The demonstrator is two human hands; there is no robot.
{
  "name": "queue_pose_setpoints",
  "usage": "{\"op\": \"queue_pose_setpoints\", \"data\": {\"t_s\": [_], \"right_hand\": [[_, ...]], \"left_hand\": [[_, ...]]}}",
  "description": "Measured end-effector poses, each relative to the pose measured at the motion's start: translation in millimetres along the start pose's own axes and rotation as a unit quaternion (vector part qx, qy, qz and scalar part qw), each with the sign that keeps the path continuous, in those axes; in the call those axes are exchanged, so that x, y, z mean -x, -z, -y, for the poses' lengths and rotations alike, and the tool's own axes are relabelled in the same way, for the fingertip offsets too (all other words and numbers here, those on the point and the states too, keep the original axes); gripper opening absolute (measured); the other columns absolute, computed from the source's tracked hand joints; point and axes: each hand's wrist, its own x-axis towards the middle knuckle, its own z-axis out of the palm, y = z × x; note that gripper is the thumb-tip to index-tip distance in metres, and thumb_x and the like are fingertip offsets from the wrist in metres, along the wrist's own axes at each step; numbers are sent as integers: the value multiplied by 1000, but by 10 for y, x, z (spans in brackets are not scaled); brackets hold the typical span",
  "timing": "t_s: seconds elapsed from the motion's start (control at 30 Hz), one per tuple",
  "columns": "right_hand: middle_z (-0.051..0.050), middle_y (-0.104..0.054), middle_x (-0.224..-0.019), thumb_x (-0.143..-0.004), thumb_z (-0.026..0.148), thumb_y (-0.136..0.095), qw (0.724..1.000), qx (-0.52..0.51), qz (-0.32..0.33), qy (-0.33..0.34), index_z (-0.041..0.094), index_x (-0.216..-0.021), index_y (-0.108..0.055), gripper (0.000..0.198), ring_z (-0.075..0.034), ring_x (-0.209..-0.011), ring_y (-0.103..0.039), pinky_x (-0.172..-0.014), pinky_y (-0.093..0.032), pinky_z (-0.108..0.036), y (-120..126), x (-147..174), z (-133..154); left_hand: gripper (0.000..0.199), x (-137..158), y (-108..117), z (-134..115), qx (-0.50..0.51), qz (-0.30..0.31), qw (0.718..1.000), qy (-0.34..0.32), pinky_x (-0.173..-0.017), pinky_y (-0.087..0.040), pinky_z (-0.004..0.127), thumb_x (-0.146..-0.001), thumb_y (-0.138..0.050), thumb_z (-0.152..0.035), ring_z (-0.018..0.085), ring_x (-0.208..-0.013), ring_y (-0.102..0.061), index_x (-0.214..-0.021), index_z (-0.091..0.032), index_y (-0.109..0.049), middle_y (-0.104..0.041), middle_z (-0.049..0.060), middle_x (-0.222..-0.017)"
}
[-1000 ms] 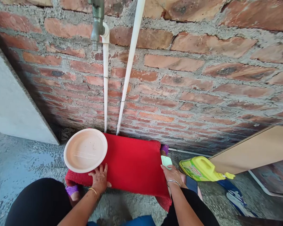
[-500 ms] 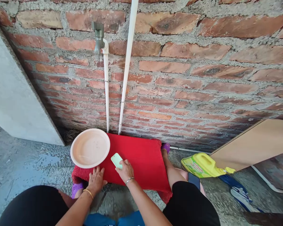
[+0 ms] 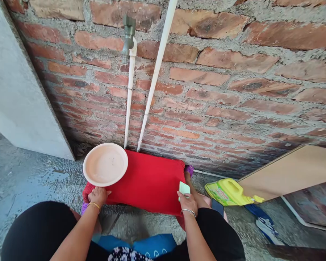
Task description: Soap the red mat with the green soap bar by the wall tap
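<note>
A red cloth (image 3: 149,181) lies spread over a low, flat support in front of me. At its left front edge, just below the pale pink basin (image 3: 105,165), my left hand (image 3: 98,196) is closed on the cloth, its fingers curled and partly hidden. My right hand (image 3: 188,203) grips a pale green scrubbing brush (image 3: 184,188) by its near end, at the right edge of the cloth. The brush looks like a flat rounded block; its underside cannot be seen. The basin rests on the cloth's left end and looks to hold a little cloudy liquid.
A brick wall (image 3: 206,94) rises behind, with a tap (image 3: 128,34) and white pipes (image 3: 158,65). To the right are a yellow detergent jug (image 3: 229,191), a cardboard sheet (image 3: 288,172), a flip-flop (image 3: 267,226) and a dark phone-like slab (image 3: 217,206). A grey slab (image 3: 29,83) leans left.
My right hand has carried the brush rightward to the cloth's right edge. My left hand has shifted left along the front edge, its fingers going from spread to curled. The view has tilted slightly.
</note>
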Motion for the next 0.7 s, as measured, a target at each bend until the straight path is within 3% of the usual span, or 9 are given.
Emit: {"op": "queue_pose_setpoints", "data": {"t_s": [0.1,0.17,0.3,0.37,0.5,0.7], "right_hand": [[-11,-66,-96,-82,53,-53,999,24,25,41,21,-105,-62,40,-22,-84,-65,-73,-47,-31,-165,168,212],[-9,-64,-100,-81,49,-56,990,31,51,126,23,-104,-62,36,-20,-90,-63,-77,-46,-28,-360,401,454],[-5,-62,-99,-75,44,-65,937,44,114,328,26,-97,-64,29,-19,-92,-60,-78,-43,-26,-734,960,924],[-5,-61,-100,-72,44,-68,909,74,140,386,27,-97,-65,31,-21,-92,-59,-78,-42,-27,-835,1182,1093],[-7,-61,-105,-77,46,-64,895,132,165,392,27,-102,-64,32,-24,-99,-57,-85,-40,-33,-851,1401,1262],[-11,-58,-114,-75,49,-65,884,178,161,401,23,-105,-62,39,-28,-111,-51,-93,-35,-40,-805,1448,1393]], "left_hand": [[63,-40,-23,4,23,5,1000,6,-96,-44,40,-83,-50,-56,32,-120,-54,-126,-10,-57,-55,22,-133],[71,-66,-34,11,24,10,1000,1,-97,-43,40,-79,-55,-57,33,-123,-52,-131,-9,-52,-52,23,-136],[75,-112,-34,35,23,24,999,-17,-97,-42,40,-76,-58,-56,34,-124,-50,-132,-8,-50,-52,23,-136],[74,-122,-26,38,30,26,999,-18,-98,-42,40,-76,-58,-55,34,-124,-51,-132,-8,-50,-53,22,-135],[74,-120,-16,25,42,28,999,-5,-97,-42,42,-75,-59,-54,34,-123,-51,-132,-8,-51,-54,22,-135],[74,-120,-8,18,51,19,999,-8,-96,-43,44,-73,-62,-54,34,-120,-54,-132,-10,-52,-56,22,-133]]}}
